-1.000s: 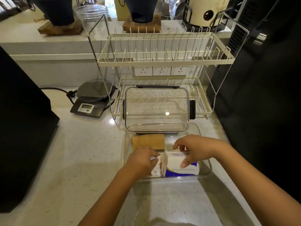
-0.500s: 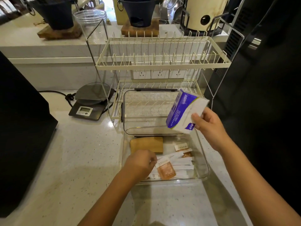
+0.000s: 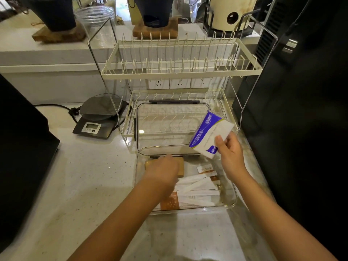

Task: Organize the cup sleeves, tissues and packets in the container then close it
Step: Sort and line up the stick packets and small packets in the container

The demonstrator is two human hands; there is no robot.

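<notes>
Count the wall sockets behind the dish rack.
3, side by side on the wall behind the rack: left socket, middle socket, right socket. Rack wires may hide others.

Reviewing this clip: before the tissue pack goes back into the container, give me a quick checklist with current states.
1. Tissue pack firmly held by right hand: ok.
2. Container open, lid leaning against the rack: ok.
3. Left hand out of the drop zone: not ok, it is over the cup sleeves.
4. Packets tidy: not ok, lying scattered.
5. Free room for the pack: cannot tell.
</notes>
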